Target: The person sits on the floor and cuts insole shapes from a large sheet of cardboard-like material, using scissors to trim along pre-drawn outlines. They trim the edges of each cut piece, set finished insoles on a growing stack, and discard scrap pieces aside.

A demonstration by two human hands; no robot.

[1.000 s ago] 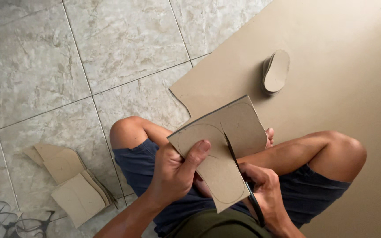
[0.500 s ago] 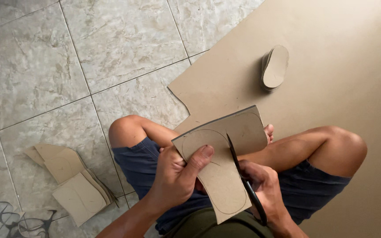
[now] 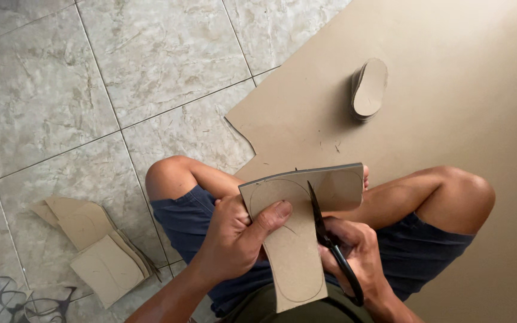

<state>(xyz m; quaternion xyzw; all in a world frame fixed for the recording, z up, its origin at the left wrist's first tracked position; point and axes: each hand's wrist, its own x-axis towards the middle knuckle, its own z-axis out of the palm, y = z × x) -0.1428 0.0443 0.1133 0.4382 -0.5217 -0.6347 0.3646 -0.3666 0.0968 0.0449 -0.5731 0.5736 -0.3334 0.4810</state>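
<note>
My left hand [image 3: 234, 239] grips a tan cardboard piece [image 3: 297, 239] with a sole outline drawn on it, thumb pressed on its face. My right hand [image 3: 357, 257] holds black scissors [image 3: 324, 230], whose blades are partway into the cardboard along the drawn line. The piece is held over my lap, above my crossed bare legs in dark blue shorts.
A large tan cardboard sheet [image 3: 450, 107] covers the floor to the right, with a stack of cut sole shapes [image 3: 369, 88] on it. A pile of cardboard offcuts [image 3: 97, 248] lies on the marbled floor tiles [image 3: 91, 78] at the left.
The scissors have advanced further up through the cardboard, and the piece has turned slightly clockwise in my left hand. My thumb has shifted on its face.
</note>
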